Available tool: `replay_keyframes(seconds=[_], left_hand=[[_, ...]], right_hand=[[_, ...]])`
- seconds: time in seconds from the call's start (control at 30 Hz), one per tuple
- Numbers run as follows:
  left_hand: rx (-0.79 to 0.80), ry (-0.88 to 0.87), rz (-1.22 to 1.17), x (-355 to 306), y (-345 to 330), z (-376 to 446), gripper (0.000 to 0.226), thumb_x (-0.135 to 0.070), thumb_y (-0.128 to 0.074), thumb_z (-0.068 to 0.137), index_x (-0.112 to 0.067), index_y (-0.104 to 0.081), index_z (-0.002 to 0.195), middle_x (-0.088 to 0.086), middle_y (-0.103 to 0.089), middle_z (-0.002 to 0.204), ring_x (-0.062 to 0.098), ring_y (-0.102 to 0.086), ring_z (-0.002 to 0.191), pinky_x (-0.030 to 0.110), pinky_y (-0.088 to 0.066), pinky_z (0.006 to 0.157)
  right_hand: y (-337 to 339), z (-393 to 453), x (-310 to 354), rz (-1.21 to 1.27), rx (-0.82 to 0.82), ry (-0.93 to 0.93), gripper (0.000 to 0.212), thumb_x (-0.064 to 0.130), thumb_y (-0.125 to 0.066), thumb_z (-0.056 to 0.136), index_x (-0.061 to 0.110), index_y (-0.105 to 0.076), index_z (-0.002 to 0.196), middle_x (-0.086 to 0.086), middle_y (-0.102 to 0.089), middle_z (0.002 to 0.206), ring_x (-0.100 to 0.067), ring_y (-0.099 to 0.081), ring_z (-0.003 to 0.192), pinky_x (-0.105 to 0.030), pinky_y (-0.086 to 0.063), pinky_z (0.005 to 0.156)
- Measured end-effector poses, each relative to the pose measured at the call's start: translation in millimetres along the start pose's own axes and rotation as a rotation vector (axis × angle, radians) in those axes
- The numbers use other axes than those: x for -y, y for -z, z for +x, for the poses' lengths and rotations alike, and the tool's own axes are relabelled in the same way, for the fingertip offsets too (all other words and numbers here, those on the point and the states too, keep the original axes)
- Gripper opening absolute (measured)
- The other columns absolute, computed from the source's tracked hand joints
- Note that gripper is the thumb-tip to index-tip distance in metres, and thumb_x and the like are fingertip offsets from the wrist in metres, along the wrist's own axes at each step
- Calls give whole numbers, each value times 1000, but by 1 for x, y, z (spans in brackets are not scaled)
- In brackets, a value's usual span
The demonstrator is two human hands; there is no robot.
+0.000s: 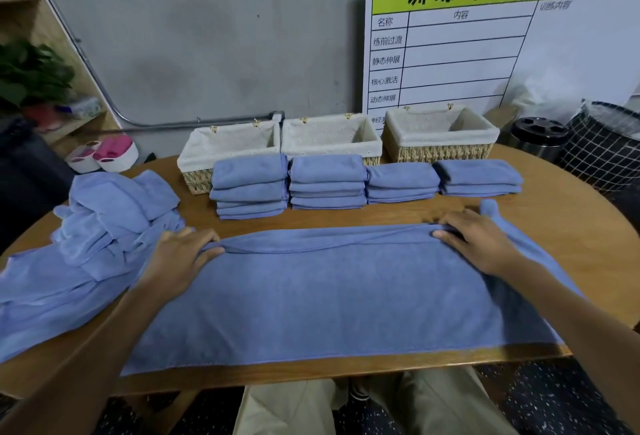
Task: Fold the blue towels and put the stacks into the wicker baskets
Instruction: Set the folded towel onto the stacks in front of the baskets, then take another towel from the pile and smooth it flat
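— Blue towel (332,292) lies spread across the counter (571,226) before us; our left hand (180,254) and right hand (481,240) both pinch its far folded edge, fingers curled on the cloth.

— We risk a skewed fold if one hand pulls ahead. The unfolded heap (104,226) crowds our left and could snag. Folded stacks (325,181) wait just in front of three unfilled wicker baskets (332,136).

Blue towel (329,296) spread flat across table front, far edge bunched. Four folded stacks (250,188) before three lined wicker baskets (332,138); unfolded pile (104,223) at left.
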State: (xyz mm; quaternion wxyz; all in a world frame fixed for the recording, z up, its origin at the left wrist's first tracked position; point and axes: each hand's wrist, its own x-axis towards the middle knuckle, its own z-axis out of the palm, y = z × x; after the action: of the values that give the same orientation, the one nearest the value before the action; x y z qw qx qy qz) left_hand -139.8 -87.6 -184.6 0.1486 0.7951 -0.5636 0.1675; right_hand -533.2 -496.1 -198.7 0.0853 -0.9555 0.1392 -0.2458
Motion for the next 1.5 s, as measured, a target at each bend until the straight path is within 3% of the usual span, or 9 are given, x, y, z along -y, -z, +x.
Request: replay_keyframes(seconds=[0.1,0.27,0.5,0.7,0.87,0.97,1.17,1.4,1.5], left_hand=[[-36,37,112,2,2,8,41,-53,-31,99,-28,-59,83,-9,-57,72,21,-56,72,39,-31,70],[-209,-54,-53,-18,36,3,34,-40,-46,99,-16,-66,85,-3,-63,80,21,-57,75,39,-40,75],[-51,-115,21,-10,23,-72,52,-60,-30,103,-24,-64,85,-13,-63,81,13,-61,74,27,-36,69],[-133,-80,340,-17,25,-69,55,-55,-22,105,-26,-59,78,-11,-58,71,18,-59,62,34,-30,62],[-179,47,144,-34,42,-64,42,-51,-33,100,-30,-67,87,-13,-65,79,15,-63,71,36,-36,65],[-171,5,121,-31,46,-84,56,-60,-23,103,-33,-70,91,-15,-67,81,13,-63,73,37,-41,67],[-169,25,67,-25,33,-117,62,-63,-23,103,-32,-76,96,-18,-67,94,5,-60,81,31,-43,63],[-192,54,111,-16,22,-91,47,-52,-39,97,-29,-79,97,-15,-69,94,13,-66,79,35,-48,60],[-169,60,153,-9,19,-83,41,-45,-43,93,-28,-80,99,-14,-72,95,15,-67,79,36,-46,60]], right_hand=[[2,9,4,-14,-36,4,32,54,-40,96,26,-53,86,13,-50,81,-8,-39,74,-34,-35,65],[30,-2,20,-87,-224,14,31,44,-48,97,19,-56,82,13,-42,78,-16,-38,69,-35,-28,63],[29,-67,23,-50,-35,35,42,61,-36,98,26,-56,85,14,-52,87,-14,-51,76,-37,-43,64],[28,-61,22,-30,0,-3,47,65,-28,98,28,-55,86,13,-54,87,-15,-54,76,-43,-48,63],[39,-61,41,32,-169,-94,14,27,-57,100,20,-64,90,6,-54,89,-13,-54,77,-34,-45,64],[42,-78,48,55,-181,-102,7,19,-62,95,17,-66,90,6,-54,86,-11,-51,77,-31,-40,65],[34,-94,42,130,-30,-58,31,56,-45,95,28,-56,85,16,-54,80,-4,-53,77,-24,-41,66],[24,-57,19,124,-16,-47,35,67,-34,96,38,-50,85,15,-54,81,-6,-53,75,-30,-44,68],[25,-50,17,83,-67,-49,34,57,-38,99,32,-56,86,12,-55,84,-10,-50,76,-32,-42,67]])
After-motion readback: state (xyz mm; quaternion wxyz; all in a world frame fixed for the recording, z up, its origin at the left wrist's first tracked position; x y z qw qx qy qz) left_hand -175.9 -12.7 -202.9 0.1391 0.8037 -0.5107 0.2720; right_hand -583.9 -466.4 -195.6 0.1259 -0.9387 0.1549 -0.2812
